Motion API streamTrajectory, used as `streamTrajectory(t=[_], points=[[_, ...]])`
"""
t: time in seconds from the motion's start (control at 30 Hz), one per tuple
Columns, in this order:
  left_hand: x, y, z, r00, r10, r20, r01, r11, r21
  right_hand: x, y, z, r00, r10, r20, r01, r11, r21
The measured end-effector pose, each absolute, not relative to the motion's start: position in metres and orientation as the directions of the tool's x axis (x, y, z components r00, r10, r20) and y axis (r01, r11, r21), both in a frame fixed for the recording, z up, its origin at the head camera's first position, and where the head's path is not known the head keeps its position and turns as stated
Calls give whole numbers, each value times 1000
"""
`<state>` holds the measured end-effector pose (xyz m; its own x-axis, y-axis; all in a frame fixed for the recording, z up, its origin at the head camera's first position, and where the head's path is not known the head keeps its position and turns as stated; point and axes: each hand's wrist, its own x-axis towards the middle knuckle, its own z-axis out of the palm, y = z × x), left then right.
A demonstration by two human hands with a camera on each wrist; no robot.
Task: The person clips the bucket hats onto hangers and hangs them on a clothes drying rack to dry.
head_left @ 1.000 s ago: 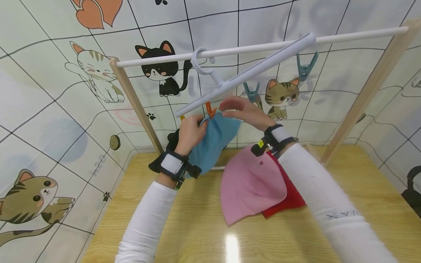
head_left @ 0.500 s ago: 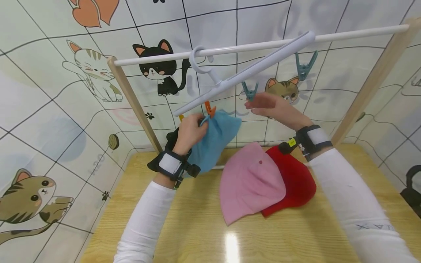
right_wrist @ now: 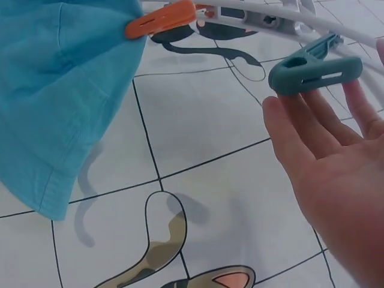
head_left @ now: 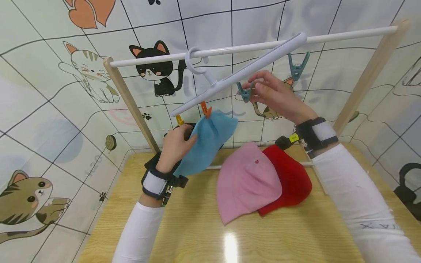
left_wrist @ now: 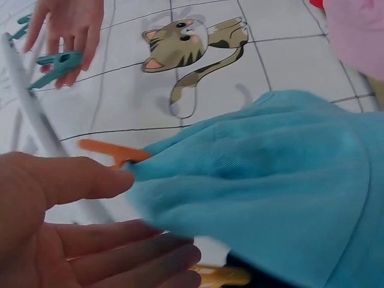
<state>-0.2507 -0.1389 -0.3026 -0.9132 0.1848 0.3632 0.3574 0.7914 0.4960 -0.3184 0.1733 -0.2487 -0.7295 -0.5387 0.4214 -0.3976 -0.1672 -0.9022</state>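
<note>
A light blue hat (head_left: 210,140) hangs by an orange clothespin (head_left: 205,110) from a pale lilac hanger (head_left: 243,73), which tilts up to the right. My left hand (head_left: 175,146) is at the hat's left edge; in the left wrist view its thumb and fingers (left_wrist: 129,255) stand apart, and whether they still touch the cloth I cannot tell. Behind the hat a dark item (left_wrist: 237,267) hangs near a yellow clothespin (head_left: 179,119). My right hand (head_left: 276,95) reaches to a teal clothespin (head_left: 245,93) on the hanger, its extended fingers (right_wrist: 318,120) against or just under it, not pinching.
A white rail (head_left: 348,35) on wooden posts (head_left: 129,106) carries the hanger. Another teal clothespin (head_left: 298,67) is at the hanger's right end. On the wooden table (head_left: 194,226), a pink hat (head_left: 246,190) overlaps a red one (head_left: 296,179). A cat-patterned wall stands close behind.
My right hand has moved right from beside the orange clothespin to the nearer teal one. My left hand has loosened from the blue hat's edge and shifted slightly left and down.
</note>
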Motion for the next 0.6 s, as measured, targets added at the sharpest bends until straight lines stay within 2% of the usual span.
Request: streamTrajectory(t=[0.27, 0.43, 0.6], points=[[-214, -142, -301, -868, 173, 466, 409, 781, 472, -319, 164, -245, -692, -533, 486, -357, -333, -873], [-200, -131, -308, -852, 224, 473, 455, 764, 458, -324, 162, -249, -674, -535, 510, -301, -431, -850], [-188, -118, -318, -850, 220, 479, 451, 773, 445, -326, 158, -252, -631, -549, 548, -315, -464, -828]])
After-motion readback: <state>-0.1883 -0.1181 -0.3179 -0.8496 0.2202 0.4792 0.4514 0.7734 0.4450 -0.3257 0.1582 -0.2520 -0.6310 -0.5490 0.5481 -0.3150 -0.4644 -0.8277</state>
